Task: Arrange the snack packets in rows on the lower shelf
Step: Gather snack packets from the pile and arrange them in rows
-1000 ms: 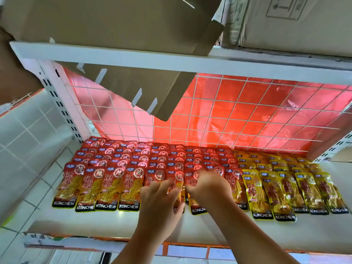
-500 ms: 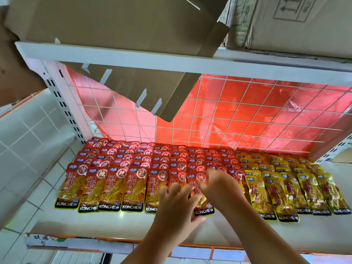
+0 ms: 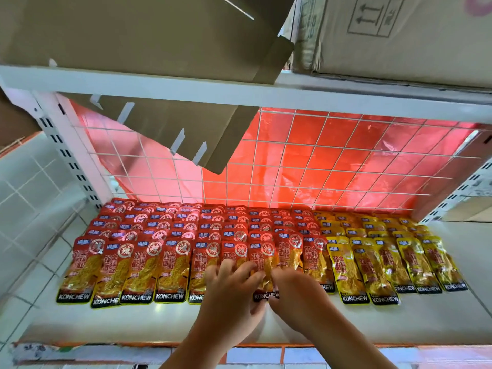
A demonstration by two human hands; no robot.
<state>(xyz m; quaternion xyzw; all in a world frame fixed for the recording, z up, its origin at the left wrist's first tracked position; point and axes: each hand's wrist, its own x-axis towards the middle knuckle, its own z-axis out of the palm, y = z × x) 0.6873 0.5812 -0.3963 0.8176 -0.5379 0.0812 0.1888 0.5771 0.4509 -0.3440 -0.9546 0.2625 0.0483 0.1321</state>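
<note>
The white lower shelf (image 3: 133, 323) fills most of my view, and its back is a wire grid (image 3: 332, 161) with a red plastic sheet (image 3: 306, 134) behind it. Above it runs the upper shelf (image 3: 186, 86), which carries a large cardboard box (image 3: 119, 30) on the left, one flap (image 3: 186, 134) hanging down in front of the grid, and a second cardboard box (image 3: 399, 30) on the right. The red snack packets (image 3: 170, 235) lie flat on the lower shelf in overlapping rows from the left post to past the middle, and the front row shows KONCHEW along its bottom edge. Just beside them on the right, the yellow snack packets (image 3: 386, 249) lie in the same kind of rows. Both my hands meet on one front-row packet (image 3: 262, 259) near the middle of the red block. My left hand (image 3: 231, 296) has its fingers bent over the packet's face with the thumb by its bottom edge, grasping it. My right hand (image 3: 298, 296) is curled, knuckles up, with its fingertips pinching the packet's right side.
</note>
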